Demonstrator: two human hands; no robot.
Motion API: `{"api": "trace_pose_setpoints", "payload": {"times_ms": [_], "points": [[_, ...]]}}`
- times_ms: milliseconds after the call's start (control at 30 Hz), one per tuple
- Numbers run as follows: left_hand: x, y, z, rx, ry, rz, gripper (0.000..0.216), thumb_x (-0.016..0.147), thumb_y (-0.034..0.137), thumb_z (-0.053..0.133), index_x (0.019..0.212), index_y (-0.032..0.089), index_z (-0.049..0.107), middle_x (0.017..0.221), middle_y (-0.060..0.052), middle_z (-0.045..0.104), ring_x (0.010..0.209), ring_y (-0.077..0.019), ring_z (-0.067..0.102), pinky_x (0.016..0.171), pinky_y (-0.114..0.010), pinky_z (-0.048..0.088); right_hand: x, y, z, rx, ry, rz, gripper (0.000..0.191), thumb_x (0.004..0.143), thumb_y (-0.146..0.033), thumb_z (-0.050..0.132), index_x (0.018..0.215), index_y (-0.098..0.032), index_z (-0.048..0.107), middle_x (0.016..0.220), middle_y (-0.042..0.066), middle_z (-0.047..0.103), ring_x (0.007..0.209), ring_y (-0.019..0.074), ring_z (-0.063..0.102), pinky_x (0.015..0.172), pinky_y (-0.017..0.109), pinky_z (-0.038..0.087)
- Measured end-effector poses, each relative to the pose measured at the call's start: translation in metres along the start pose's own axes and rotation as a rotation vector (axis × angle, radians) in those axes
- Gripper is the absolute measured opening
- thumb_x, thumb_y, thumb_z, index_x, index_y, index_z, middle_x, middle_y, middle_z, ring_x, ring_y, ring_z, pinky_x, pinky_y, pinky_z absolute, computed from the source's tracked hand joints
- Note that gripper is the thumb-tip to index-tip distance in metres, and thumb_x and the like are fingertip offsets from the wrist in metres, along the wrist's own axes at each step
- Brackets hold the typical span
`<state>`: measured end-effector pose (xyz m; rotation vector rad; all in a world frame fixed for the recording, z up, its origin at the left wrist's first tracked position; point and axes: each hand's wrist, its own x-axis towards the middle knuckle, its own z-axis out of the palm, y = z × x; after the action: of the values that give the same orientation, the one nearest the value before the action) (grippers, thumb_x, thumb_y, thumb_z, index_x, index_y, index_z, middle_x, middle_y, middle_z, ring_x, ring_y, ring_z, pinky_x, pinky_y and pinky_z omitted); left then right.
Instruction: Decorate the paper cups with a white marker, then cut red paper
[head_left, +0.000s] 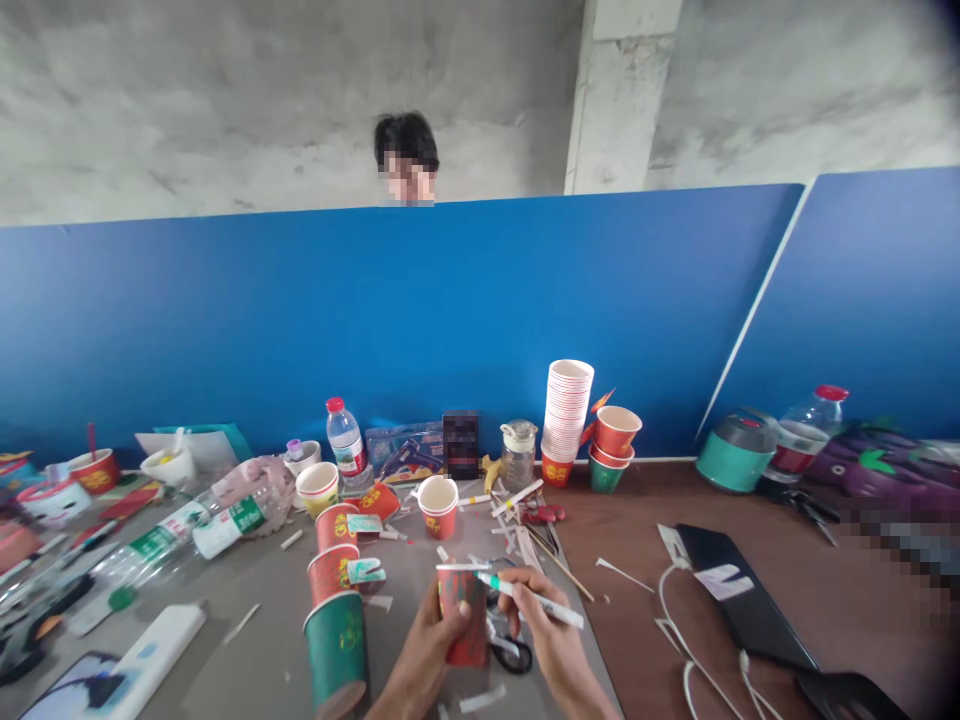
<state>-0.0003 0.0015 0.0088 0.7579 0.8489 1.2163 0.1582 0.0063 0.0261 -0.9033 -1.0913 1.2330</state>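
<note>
In my left hand (430, 638) is a red paper cup (468, 640), with my fingers wrapped round its side and the thumb on its front. Darker green-grey streaks show on the cup's wall. My right hand (541, 625) grips a white marker (556, 607) whose green tip meets the cup just below the rim. Left of my hands, a green paper cup (335, 650) and red paper cups (330, 571) lie in a row. Another red paper cup (438, 512) stands upright behind the held one. Black-handled scissors (513, 655) lie partly hidden under my right hand.
Along the blue partition (480, 320) stand a tall stack of paper cups (568, 410), a glass jar (517, 458) and a water bottle (346, 445). Plastic bottles (161, 535) lie left. A black phone-like slab (739, 590) and white cable (671, 630) lie right. A person (407, 160) is beyond the partition.
</note>
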Motion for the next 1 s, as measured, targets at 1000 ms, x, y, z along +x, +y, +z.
{"api": "trace_pose_setpoints", "payload": {"times_ms": [1000], "points": [[0.000, -0.001, 0.000, 0.138, -0.046, 0.069, 0.058, 0.062, 0.044, 0.073, 0.112, 0.017, 0.058, 0.099, -0.009, 0.067, 0.088, -0.0228, 0.059, 0.080, -0.032, 0.045, 0.000, 0.007, -0.003, -0.008, -0.037, -0.001, 0.036, 0.075, -0.050, 0.060, 0.076, -0.014, 0.065, 0.056, 0.001, 0.058, 0.042, 0.0080, 0.045, 0.042, 0.019, 0.034]]}}
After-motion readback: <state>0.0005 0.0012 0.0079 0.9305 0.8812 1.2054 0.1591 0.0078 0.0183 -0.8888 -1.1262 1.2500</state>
